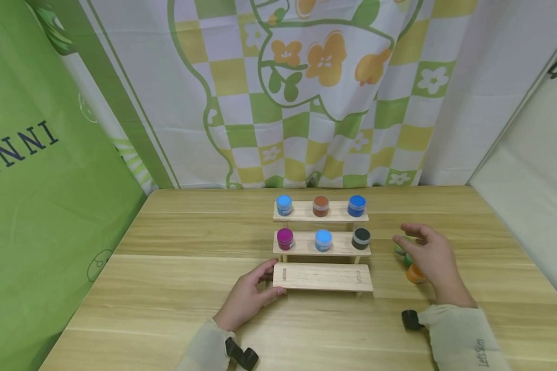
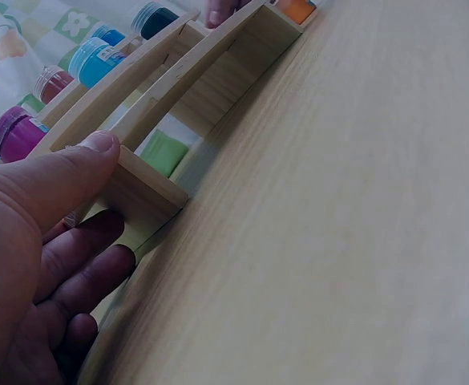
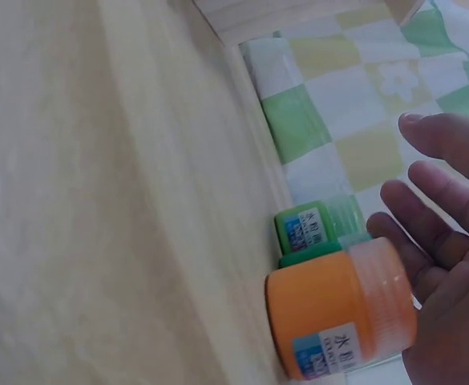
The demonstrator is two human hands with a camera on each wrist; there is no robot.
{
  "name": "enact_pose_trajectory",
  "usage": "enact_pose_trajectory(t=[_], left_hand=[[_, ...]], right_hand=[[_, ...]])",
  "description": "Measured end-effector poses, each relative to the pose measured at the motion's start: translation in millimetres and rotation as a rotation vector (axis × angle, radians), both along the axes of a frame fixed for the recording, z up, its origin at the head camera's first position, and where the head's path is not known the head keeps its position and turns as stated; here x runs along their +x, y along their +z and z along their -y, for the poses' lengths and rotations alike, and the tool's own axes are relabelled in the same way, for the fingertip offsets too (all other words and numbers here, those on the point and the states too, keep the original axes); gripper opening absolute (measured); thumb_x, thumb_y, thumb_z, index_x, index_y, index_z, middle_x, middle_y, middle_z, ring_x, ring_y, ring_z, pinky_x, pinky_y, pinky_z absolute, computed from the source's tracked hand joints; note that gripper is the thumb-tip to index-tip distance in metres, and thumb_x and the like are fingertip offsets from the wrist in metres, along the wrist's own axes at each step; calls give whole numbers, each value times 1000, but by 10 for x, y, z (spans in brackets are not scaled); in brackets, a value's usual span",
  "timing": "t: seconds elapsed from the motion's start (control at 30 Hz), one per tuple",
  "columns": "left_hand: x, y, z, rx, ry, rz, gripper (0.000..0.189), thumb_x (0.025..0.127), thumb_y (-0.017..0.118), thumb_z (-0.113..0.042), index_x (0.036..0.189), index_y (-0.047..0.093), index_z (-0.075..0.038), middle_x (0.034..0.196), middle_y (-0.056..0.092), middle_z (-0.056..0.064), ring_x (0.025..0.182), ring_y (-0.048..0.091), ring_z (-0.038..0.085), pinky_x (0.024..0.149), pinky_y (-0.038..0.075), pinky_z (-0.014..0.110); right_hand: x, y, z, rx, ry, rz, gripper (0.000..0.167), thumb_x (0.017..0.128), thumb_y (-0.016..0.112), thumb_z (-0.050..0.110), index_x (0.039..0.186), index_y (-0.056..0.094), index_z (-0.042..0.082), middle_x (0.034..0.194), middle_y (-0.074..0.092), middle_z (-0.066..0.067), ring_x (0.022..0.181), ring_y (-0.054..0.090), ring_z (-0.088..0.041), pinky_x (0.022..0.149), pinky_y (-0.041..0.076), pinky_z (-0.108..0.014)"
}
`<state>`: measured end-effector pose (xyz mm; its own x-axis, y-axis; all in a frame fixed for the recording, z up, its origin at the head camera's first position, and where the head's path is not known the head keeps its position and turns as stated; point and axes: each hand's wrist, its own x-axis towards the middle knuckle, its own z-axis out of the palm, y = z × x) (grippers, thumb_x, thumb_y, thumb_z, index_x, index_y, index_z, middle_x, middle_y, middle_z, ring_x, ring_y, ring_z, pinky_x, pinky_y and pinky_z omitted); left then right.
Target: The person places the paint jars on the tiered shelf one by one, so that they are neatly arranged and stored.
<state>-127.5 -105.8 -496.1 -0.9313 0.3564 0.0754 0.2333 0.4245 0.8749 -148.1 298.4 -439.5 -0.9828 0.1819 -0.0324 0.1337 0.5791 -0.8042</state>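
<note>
- Left hand (image 1: 247, 301): thumb and fingers clamped on the lowest step's left end of a pale wooden three-tier stand (image 1: 322, 277).
- On the wood-grain bench (image 1: 158, 288), the stand's upper tiers carry six small round plastic jars (image 1: 323, 240).
- Right hand (image 1: 433, 260): fingers apart, near a round orange plastic jar (image 3: 322, 305) and two green jars (image 3: 302, 230), right of the stand.

The right grip (image 3: 465, 289) is near an orange jar (image 3: 322, 309)

rack (image 1: 322, 276): smooth matt wood | jars (image 3: 318, 309): plastic, apparently glossy | curtain (image 1: 297, 116): cloth
</note>
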Motion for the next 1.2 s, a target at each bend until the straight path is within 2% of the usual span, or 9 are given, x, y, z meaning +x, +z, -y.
enact_pose_trajectory(t=[0.27, 0.6, 0.93, 1.2], left_hand=[[7, 11, -4, 4, 3, 16, 71, 87, 78, -35, 148, 49, -11, 124, 67, -1, 118, 61, 18, 106, 46, 46], [9, 13, -3, 5, 1, 13, 71, 87, 78, -34, 148, 49, -11, 123, 67, -1, 117, 61, 18, 106, 46, 47], [8, 7, 0, 6, 1, 19, 72, 87, 78, -36, 148, 49, -12, 124, 67, -1, 117, 61, 19, 106, 47, 47], [3, 2, 3, 0, -1, 14, 73, 87, 78, -37, 148, 49, -11, 124, 67, -1, 118, 61, 18, 106, 46, 46]], right_hand=[[-17, -67, -49, 38, 9, 28, 71, 98, 62, 50, 146, 46, 1, 146, 46, -28, 127, 47, -49, 100, 44, -63], [-49, -130, -84, 96, 43, 60, 70, 99, 61, 45, 144, 44, -6, 142, 48, -33, 127, 47, -50, 103, 40, -64], [-57, -159, -106, 111, 27, 106, 75, 99, 60, 48, 145, 41, -9, 141, 44, -37, 128, 42, -54, 104, 37, -66], [-57, -144, -96, 119, 9, 148, 73, 98, 63, 43, 145, 41, -8, 141, 44, -36, 126, 44, -53, 104, 37, -65]])
